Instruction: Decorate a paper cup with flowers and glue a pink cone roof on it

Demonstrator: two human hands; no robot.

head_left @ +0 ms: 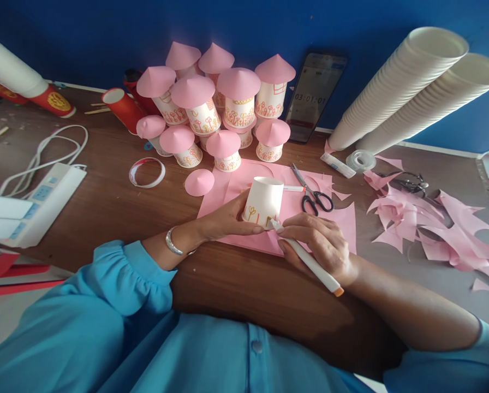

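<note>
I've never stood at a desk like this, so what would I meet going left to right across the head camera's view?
White power strip → tape ring → loose pink cone → held paper cup → black-handled scissors → pile of pink paper scraps.

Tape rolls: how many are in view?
2: a wide tape roll left of the loose pink cone and a clear tape roll by the cup stacks. Others may be hidden.

The phone (pixel 315 101) leaning at the far edge of the bench (pixel 224 278) reads 03:01:01. Its smaller lettering is too blurred to read, as are the label on the small white tube (pixel 338 165) near that edge and the gold emblem (pixel 58 101) on the red cup (pixel 43 99) toward the far left corner.
</note>
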